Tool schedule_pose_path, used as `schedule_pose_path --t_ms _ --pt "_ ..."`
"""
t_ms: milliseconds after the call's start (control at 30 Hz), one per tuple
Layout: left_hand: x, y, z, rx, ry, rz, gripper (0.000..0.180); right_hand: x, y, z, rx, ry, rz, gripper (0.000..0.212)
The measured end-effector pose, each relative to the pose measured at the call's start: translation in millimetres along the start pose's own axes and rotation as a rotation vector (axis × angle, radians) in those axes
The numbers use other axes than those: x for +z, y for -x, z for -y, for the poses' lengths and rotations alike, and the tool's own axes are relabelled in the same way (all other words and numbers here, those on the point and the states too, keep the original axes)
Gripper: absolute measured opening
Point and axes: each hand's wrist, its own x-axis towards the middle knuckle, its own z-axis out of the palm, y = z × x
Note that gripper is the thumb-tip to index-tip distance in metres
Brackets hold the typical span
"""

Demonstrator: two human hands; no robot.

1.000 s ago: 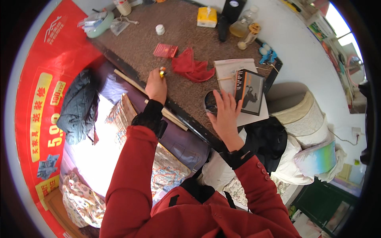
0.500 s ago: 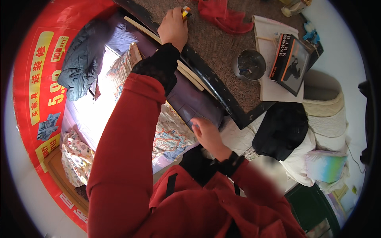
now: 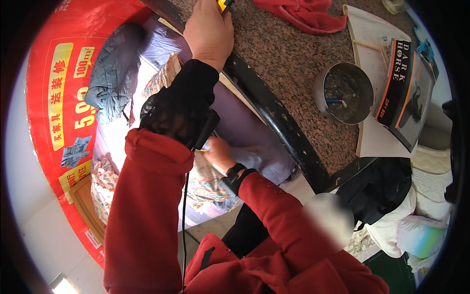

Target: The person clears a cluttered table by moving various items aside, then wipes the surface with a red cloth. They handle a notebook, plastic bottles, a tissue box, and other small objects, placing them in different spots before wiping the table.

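Note:
Over the far left part of the stone-topped table, my left hand (image 3: 209, 36) is closed around a small yellow-and-black object (image 3: 224, 4); most of it is hidden by the fingers or cut off by the top edge. My right hand (image 3: 219, 153) is lower, beside the table's dark edge (image 3: 274, 128) and above the bedding. Its fingers look curled, with a thin bit of yellow at their tips, and my left wrist partly covers them. Below that hand lies patterned cloth (image 3: 208, 183) on a lilac sheet (image 3: 271, 157).
On the speckled tabletop (image 3: 279, 73) stand a metal bowl (image 3: 320, 93) with ash and a butt inside, a black-and-grey box (image 3: 409, 98) on white paper (image 3: 369, 139), and a red cloth (image 3: 313, 17). A quilted dark jacket (image 3: 110, 78) lies on the bed. A black bag (image 3: 377, 188) is at right.
My right hand has moved left to behind my left wrist, its fingers now curled. The table appears larger and shifted right in view. My left hand still grips the yellow-and-black object.

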Motion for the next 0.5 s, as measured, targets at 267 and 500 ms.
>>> schedule_pose_path --t_ms 267,500 --pt "-2.9 0.8 -3.7 -0.05 0.035 0.007 0.027 1.4 -32.4 6.9 -0.281 -0.326 -0.172 0.052" --pt "-3.1 0.5 -4.7 -0.076 0.007 0.011 0.025 -39.4 45.4 -66.8 -0.166 0.432 -0.273 0.072"
